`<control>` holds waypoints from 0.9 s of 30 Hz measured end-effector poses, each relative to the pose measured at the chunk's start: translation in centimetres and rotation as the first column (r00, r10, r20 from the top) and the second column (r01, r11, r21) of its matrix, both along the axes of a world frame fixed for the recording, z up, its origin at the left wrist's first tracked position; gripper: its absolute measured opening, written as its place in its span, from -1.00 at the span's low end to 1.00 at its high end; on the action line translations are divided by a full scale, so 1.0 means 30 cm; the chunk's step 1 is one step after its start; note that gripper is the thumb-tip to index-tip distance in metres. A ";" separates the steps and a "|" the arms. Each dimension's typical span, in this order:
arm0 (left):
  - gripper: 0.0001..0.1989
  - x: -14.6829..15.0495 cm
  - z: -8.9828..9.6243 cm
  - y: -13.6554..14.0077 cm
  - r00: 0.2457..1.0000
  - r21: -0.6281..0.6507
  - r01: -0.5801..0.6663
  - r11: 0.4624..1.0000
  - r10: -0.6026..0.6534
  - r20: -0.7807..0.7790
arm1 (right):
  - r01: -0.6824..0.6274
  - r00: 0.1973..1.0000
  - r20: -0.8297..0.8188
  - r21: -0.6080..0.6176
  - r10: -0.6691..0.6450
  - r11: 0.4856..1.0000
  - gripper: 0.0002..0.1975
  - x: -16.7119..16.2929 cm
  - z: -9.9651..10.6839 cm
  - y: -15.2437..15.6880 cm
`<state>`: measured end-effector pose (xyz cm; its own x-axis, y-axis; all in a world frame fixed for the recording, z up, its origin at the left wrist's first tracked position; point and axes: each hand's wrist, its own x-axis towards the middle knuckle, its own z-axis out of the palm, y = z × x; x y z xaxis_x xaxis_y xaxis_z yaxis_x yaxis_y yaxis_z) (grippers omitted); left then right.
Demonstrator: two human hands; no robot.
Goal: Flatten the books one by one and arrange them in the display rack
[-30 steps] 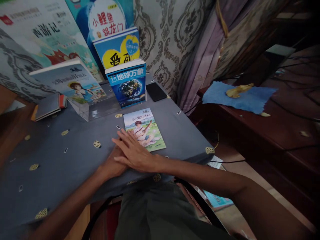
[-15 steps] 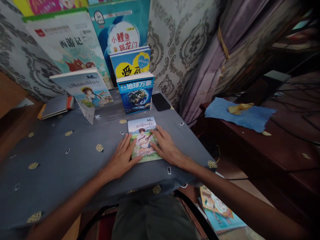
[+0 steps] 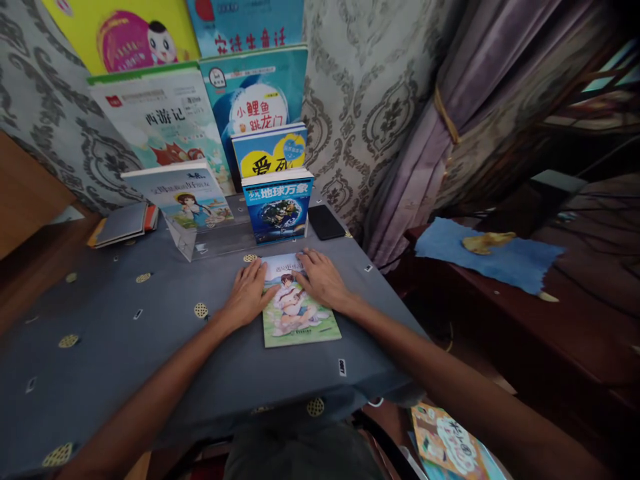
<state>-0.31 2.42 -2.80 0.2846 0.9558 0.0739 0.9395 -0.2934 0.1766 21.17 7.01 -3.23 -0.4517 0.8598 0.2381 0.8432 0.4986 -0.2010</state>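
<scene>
A closed paperback book (image 3: 295, 317) lies flat on the cloth-covered table, its cover showing a seated figure with a guitar. My left hand (image 3: 249, 291) rests along the book's left side, thumb on the cover and fingers stretched out towards the far edge. Across from it, my right hand (image 3: 323, 280) lies on the upper right part of the cover, fingers spread and hiding some of the title. Neither hand is wrapped round the book. Just beyond stands a blue book with an Earth picture (image 3: 279, 208), and beside that a black phone (image 3: 326, 222) lies flat.
Upright books, among them a pale blue one (image 3: 187, 197) in a clear stand (image 3: 183, 239), line the table's back. A small pile of books (image 3: 125, 225) lies at left. On the dark red furniture at right is a blue cloth (image 3: 435, 243). More books (image 3: 453, 443) lie below.
Both hands have slid up along the book towards its far edge, uncovering the lower part of the cover. The view has tilted up, so everything appears lower.
</scene>
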 end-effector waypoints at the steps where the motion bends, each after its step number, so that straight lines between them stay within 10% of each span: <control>1: -0.33 -0.001 -0.002 0.000 1.000 0.008 0.003 1.000 -0.003 0.001 | -0.001 1.000 0.003 0.010 0.001 1.000 -0.49 -0.001 0.000 0.001; 14: -0.45 -0.070 0.032 0.058 0.992 -0.028 0.113 0.993 -0.114 -0.047 | 0.136 0.918 -0.361 -0.110 -0.167 0.985 -0.63 0.041 0.018 0.013; 21: -0.61 0.105 0.128 -0.078 0.987 0.061 0.067 0.996 -0.057 -0.152 | 0.127 0.842 -0.496 -0.199 -0.212 0.972 -0.65 0.057 0.012 0.029; 27: -0.33 0.207 0.091 -0.179 0.984 0.072 0.102 0.992 -0.090 -0.153 | 0.135 0.848 -0.484 -0.196 -0.216 0.971 -0.67 0.062 0.016 0.031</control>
<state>5.89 -2.95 -0.06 0.3881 0.9164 0.0980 0.9204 -0.3908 0.0094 23.01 7.95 -2.76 -0.1451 0.9565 0.2530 0.6793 0.2822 -0.6775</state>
